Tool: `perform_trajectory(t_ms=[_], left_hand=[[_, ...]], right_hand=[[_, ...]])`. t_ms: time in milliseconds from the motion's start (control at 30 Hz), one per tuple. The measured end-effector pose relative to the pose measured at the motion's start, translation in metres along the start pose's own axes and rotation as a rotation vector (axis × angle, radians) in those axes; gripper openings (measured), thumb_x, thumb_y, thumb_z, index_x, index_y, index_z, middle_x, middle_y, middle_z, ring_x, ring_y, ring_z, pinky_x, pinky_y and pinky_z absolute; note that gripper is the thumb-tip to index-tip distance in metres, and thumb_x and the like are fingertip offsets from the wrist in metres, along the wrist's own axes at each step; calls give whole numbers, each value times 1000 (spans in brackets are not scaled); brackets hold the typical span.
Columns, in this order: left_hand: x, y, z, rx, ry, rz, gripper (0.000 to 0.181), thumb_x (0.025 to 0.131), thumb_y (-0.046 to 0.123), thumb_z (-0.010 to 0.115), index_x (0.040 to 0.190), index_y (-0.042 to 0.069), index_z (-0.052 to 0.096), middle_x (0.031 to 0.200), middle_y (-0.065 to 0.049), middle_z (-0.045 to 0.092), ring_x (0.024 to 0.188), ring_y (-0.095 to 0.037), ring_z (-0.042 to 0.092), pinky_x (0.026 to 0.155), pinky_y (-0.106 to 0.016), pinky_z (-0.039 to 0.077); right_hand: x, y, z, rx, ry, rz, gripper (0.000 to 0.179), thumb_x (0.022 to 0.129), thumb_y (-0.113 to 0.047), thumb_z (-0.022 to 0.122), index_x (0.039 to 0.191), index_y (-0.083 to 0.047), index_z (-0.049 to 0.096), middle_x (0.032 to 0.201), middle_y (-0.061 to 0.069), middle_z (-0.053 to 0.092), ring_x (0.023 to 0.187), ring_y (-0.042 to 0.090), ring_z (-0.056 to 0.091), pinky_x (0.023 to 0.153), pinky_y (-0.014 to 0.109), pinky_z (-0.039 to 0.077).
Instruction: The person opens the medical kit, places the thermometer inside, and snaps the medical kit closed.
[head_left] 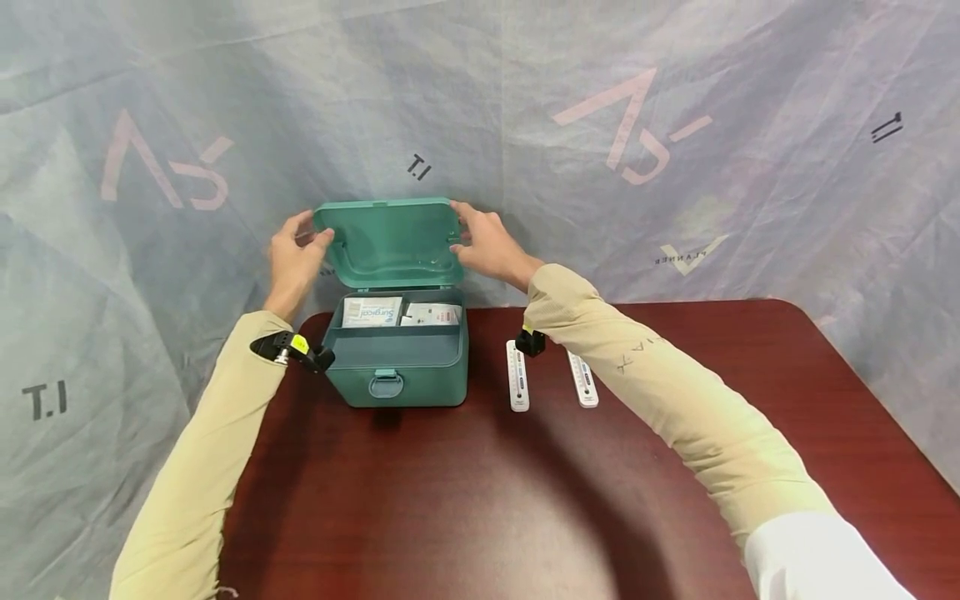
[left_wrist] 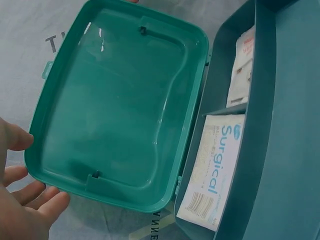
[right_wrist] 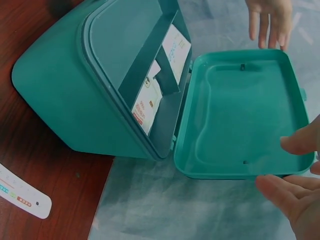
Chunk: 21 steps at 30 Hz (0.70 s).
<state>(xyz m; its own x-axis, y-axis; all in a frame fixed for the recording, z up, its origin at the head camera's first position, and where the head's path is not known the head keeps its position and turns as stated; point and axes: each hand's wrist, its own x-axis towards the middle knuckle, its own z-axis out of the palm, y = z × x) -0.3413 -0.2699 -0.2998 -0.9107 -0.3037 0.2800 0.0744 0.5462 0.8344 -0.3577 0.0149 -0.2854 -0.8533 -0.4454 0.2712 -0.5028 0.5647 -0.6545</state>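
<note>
A green storage box (head_left: pixel 405 379) stands on the table with its hinged lid (head_left: pixel 397 242) raised at the back. My left hand (head_left: pixel 294 260) holds the lid's left corner, thumb at the rim and fingers spread along the outer edge. At the opposite corner, my right hand (head_left: pixel 487 242) grips the lid, its thumb (right_wrist: pixel 297 142) over the inner face and its fingers beneath the edge. A rear compartment holds a white packet marked "Surgical" (left_wrist: pixel 212 172) and, past a divider, another white packet (right_wrist: pixel 148 102). The wide front tray (head_left: pixel 397 346) shows its bare floor.
Two white thermometers (head_left: pixel 517 379) lie on the dark red wooden table (head_left: pixel 450 492) right of the box, the farther one partly under my right sleeve (head_left: pixel 660 383). A grey printed cloth (head_left: pixel 480 100) hangs close behind the lid.
</note>
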Motion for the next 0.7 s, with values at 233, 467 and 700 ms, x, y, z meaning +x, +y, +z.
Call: perform_trajectory(t_ms=[233, 467, 700], left_hand=[[-1, -1, -1, 11, -9, -17, 56, 96, 34, 53, 147, 16, 37, 143, -8, 43, 128, -22, 43, 101, -36, 40], [-3, -5, -3, 51, -63, 11, 59, 96, 36, 53, 148, 15, 34, 144, -9, 42, 130, -25, 42, 101, -40, 39], [-6, -9, -3, 57, -91, 17, 60, 96, 36, 52, 148, 13, 34, 143, -11, 42, 129, -27, 42, 100, -40, 40]], right_hand=[[-2, 4, 5, 0, -43, -8, 76, 89, -3, 56, 152, -8, 14, 142, 24, 40, 121, 30, 52, 90, 35, 48], [-4, 9, 10, 2, -52, 5, 76, 90, -4, 57, 152, -7, 14, 143, 23, 39, 119, 31, 53, 88, 36, 49], [-2, 7, 11, -2, -38, -14, 69, 91, -7, 58, 149, -3, 22, 140, 24, 42, 117, 33, 53, 87, 38, 49]])
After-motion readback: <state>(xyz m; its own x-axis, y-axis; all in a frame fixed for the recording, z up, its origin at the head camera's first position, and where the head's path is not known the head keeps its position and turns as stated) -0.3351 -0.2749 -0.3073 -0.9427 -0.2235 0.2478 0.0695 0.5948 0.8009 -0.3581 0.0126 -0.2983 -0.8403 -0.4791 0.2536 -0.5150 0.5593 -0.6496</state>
